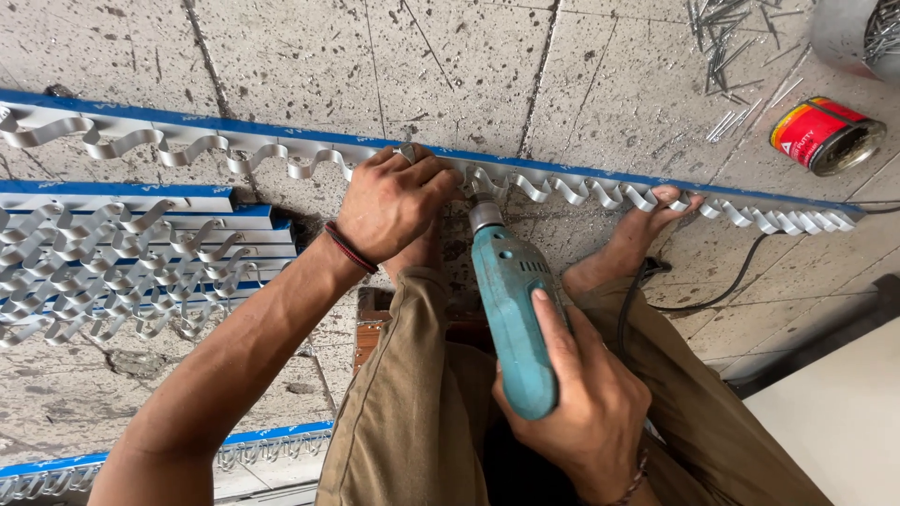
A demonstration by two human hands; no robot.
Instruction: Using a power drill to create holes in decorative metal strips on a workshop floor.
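Head view: left hand point(398, 201) pressed palm-down, fingers curled over a long metal strip point(562, 192) with a wavy edge and blue backing, lying across the stone floor point(450, 66). Right hand point(586, 403) wrapped around a teal drill point(511, 309), its tip at the strip just beside the left hand. A bare foot point(647, 225) rests on the strip; similar strips point(141, 258) are stacked at left; a red tin point(825, 136) and loose nails point(727, 37) lie at upper right

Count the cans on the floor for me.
2. A red can lies on its side at upper right; a grey can holding nails sits in the top right corner, cut off by the frame. Others may be out of view.
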